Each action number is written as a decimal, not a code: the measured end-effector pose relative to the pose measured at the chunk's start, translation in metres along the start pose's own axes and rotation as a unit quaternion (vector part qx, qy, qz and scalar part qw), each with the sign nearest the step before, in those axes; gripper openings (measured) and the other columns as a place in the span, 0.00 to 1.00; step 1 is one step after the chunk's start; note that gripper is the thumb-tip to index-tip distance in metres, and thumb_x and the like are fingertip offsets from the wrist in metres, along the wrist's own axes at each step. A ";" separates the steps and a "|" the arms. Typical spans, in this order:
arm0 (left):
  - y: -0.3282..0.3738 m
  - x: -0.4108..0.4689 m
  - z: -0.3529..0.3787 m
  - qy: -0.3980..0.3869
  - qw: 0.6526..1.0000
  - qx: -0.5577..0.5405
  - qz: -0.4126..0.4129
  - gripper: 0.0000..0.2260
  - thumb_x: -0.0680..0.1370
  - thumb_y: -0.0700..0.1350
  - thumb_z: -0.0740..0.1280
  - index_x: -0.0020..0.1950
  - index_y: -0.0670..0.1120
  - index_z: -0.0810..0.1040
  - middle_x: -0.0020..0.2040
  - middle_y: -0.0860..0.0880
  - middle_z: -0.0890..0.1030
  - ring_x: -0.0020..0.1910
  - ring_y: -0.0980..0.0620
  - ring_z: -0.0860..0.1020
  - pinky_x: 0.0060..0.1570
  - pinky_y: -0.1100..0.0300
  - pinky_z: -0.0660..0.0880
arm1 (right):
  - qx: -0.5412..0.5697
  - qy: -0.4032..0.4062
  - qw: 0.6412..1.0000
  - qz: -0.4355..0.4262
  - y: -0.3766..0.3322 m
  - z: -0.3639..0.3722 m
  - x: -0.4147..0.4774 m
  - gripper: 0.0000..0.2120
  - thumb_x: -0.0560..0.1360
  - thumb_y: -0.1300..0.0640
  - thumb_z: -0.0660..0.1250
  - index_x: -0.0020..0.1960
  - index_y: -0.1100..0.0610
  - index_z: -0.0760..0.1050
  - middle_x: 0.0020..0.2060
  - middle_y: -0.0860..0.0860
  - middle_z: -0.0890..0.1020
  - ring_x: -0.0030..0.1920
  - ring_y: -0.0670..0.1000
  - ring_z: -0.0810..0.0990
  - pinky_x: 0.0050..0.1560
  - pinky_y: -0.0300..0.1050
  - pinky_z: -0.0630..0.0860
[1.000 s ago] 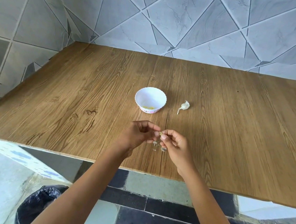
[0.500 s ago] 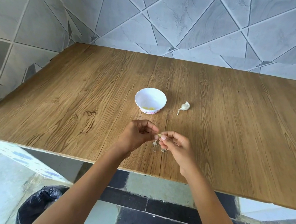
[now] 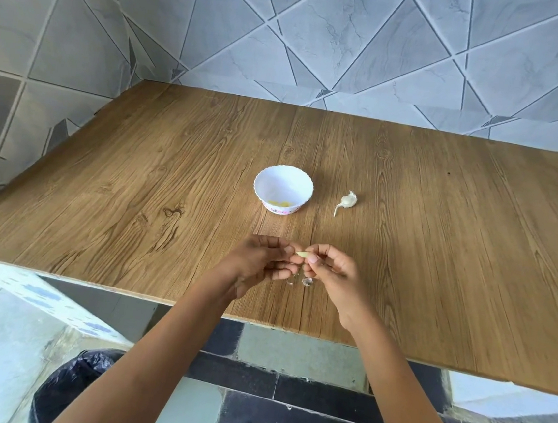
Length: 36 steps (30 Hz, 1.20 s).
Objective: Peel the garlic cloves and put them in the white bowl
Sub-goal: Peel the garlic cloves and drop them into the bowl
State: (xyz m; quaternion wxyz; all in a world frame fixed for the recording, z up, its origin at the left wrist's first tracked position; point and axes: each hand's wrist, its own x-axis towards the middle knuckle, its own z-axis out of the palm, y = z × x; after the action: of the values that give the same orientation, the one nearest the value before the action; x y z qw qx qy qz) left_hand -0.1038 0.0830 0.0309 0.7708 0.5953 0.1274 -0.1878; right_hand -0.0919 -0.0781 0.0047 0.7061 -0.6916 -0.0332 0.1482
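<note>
The fingers (image 3: pixel 313 258) of the right hand (image 3: pixel 336 274) are curled and pinch a small pale garlic clove (image 3: pixel 301 254) at their tips; the fingers of the left hand (image 3: pixel 257 260) are likewise curled and pinch the clove's free end; whether they have hold of flesh or of a shred of skin cannot be told at this size. Both hands hover close together just above the near part of the surface (image 3: pixel 134 196); the arrangement appears to let one hand steady the clove while the other picks at its skin, and to let the waste fall in one spot. Thin skin scraps (image 3: pixel 306 282) lie on the surface directly beneath the hands, which supports that reading.

The white bowl (image 3: pixel 275 185) stands upright beyond the hands, near but apart from them, apparently placed within easy reach for a drop; it holds a few yellowish peeled cloves (image 3: pixel 280 204) at its bottom and has ample room left. To the right of the bowl, apart from it, lies a garlic piece (image 3: pixel 348 201) with papery skin and stalk on; it appears to await its turn. A black-lined bin (image 3: pixel 70 385) stands on the floor below the near edge of the surface.
</note>
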 end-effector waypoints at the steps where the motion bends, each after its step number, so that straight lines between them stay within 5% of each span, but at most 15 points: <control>1: 0.000 -0.001 0.000 0.002 1.000 -0.003 0.006 0.06 0.79 0.35 0.62 0.49 0.39 0.80 0.38 0.46 0.84 0.35 0.55 0.82 0.35 0.66 0.78 | 0.001 0.004 1.000 0.000 0.000 0.000 0.000 0.03 0.76 0.62 0.66 0.47 0.57 0.78 0.34 0.46 0.81 0.35 0.41 0.78 0.41 0.33 0.76; 10: 0.001 -0.003 -0.003 0.064 0.982 0.156 0.082 0.04 0.74 0.32 0.69 0.43 0.41 0.79 0.33 0.49 0.80 0.30 0.59 0.77 0.32 0.70 0.73 | -0.002 0.030 1.000 0.008 -0.003 -0.001 -0.001 0.04 0.74 0.66 0.67 0.42 0.60 0.77 0.35 0.52 0.80 0.36 0.47 0.77 0.37 0.34 0.76; 13: 0.001 -0.004 -0.016 0.125 0.970 0.174 0.115 0.06 0.73 0.32 0.70 0.41 0.42 0.80 0.34 0.47 0.80 0.32 0.56 0.76 0.34 0.67 0.74 | -0.104 0.030 0.993 -0.052 0.003 -0.003 0.000 0.04 0.74 0.66 0.67 0.44 0.59 0.77 0.38 0.49 0.81 0.40 0.47 0.78 0.40 0.32 0.75; 17: 0.002 0.007 -0.037 0.246 0.916 0.273 0.161 0.06 0.70 0.36 0.73 0.37 0.45 0.80 0.32 0.50 0.80 0.31 0.55 0.76 0.38 0.60 0.75 | -0.392 0.062 0.893 -0.212 0.019 0.000 0.000 0.07 0.72 0.61 0.70 0.50 0.58 0.78 0.45 0.47 0.82 0.47 0.48 0.79 0.47 0.40 0.75; 21: 0.003 0.020 -0.052 0.331 0.834 0.403 0.182 0.03 0.70 0.39 0.72 0.39 0.46 0.80 0.35 0.54 0.80 0.38 0.53 0.80 0.42 0.58 0.76 | -0.477 0.095 0.832 -0.267 0.028 0.009 -0.001 0.13 0.70 0.58 0.70 0.53 0.58 0.78 0.46 0.50 0.82 0.47 0.52 0.80 0.51 0.47 0.74; 28: -0.006 0.032 -0.059 0.329 0.798 0.482 0.153 0.03 0.72 0.41 0.69 0.43 0.47 0.82 0.40 0.50 0.83 0.42 0.47 0.80 0.39 0.55 0.77 | -0.499 0.065 0.841 -0.200 0.038 0.015 -0.005 0.19 0.74 0.48 0.57 0.58 0.56 0.75 0.49 0.50 0.80 0.50 0.52 0.79 0.51 0.52 0.77; 36: -0.010 0.017 -0.051 0.291 0.816 0.449 0.219 0.03 0.71 0.39 0.71 0.43 0.46 0.83 0.41 0.51 0.82 0.35 0.54 0.76 0.38 0.60 0.74 | -0.525 0.126 0.826 -0.163 0.036 0.007 -0.017 0.18 0.74 0.58 0.69 0.61 0.64 0.75 0.55 0.58 0.79 0.56 0.59 0.78 0.55 0.51 0.76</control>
State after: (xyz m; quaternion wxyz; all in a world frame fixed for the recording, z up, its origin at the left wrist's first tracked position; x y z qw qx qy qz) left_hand -0.0913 0.1280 0.0015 0.3663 0.9142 0.1134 0.1315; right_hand -0.1153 -0.0761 -0.0276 0.2481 -0.9552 -0.1284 -0.0972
